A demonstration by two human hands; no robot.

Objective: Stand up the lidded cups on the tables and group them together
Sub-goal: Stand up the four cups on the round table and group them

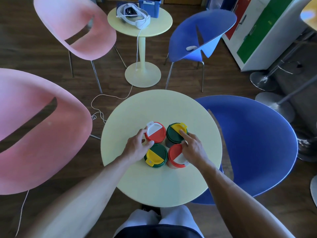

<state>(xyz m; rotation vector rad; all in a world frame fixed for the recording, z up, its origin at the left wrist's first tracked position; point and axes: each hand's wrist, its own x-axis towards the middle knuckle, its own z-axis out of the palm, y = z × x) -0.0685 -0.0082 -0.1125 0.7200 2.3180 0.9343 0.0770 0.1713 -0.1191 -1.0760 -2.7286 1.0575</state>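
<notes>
On the near round table (130, 117), left hand (135, 146) gripping far red-lidded cup (155, 132), right hand (193, 148) loosely fingering far green-lidded cup (175, 134): risks toppling crowded neighbours

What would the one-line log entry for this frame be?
cups: four upright, clustered on near table | left hand: on far red cup | right hand: touching far green cup | stage: grouping

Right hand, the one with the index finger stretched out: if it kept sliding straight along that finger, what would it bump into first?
The right hand points up-left; its fingertip already rests on the far green-and-yellow lid. Pushing on, it would likely meet that lid's yellow flap.
</notes>
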